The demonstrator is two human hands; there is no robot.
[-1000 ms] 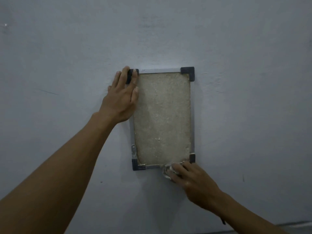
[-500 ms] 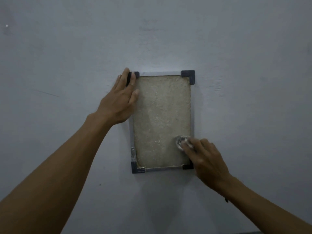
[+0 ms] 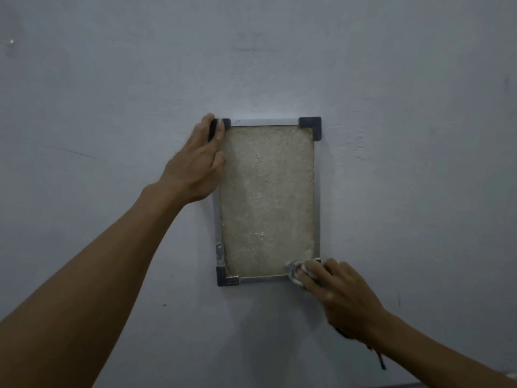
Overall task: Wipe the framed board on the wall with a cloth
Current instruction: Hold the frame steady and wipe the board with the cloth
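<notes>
The wall (image 3: 112,79) is plain grey plaster, and the board (image 3: 267,200) hangs on it at chest-level centre of view: a rough, pale, grainy panel in a thin metal frame with dark plastic corner caps.

The left hand (image 3: 195,166) lies flat against the board's upper left edge, fingers straight and reaching to the top left corner cap (image 3: 223,124). It is grasping nothing, only pressing. That is the right job for it, since a board hung on a wall would probably swing or lift under a wipe; the pressure should go straight into the wall, not sideways.

The right hand (image 3: 341,298) is at the bottom right corner, fingers curled round a small pale cloth (image 3: 296,271), which is bunched under the fingertips and touches the lower frame rail and the corner of the panel. The bottom right corner cap is hidden beneath it.

To do this stroke well, I would judge that the cloth should run along the inner angle where panel meets rail, as dust is likely to collect there. The grainy face looks likely to snag or shed, so light, one-way strokes seem safer than scrubbing.

A small metal clip (image 3: 220,252) sits on the left rail just above the bottom left cap (image 3: 227,277); the cloth could catch on it, so go around it gently.
</notes>
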